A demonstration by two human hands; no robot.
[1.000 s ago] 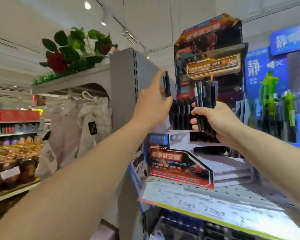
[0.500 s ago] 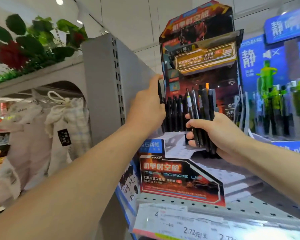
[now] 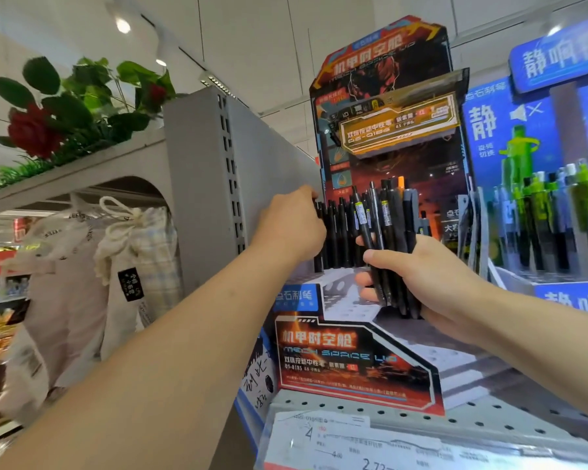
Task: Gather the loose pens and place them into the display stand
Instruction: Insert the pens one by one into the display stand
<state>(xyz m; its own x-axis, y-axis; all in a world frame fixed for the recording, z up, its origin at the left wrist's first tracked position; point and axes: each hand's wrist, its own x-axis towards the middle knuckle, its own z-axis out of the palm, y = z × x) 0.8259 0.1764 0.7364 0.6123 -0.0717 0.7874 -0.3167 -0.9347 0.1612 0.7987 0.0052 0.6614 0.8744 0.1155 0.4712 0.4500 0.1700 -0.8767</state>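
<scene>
Right hand point(image 3: 431, 283) fisted around bundle of black pens point(image 3: 386, 239), tips up, in front of the stepped display stand point(image 3: 357, 361) on the perforated shelf point(image 3: 489, 422). Left hand point(image 3: 291, 228) at the stand's back-row pens point(image 3: 336, 235), fingers curled behind them; what it grips, cannot tell. Green-pen display point(image 3: 540, 205) just right.
</scene>
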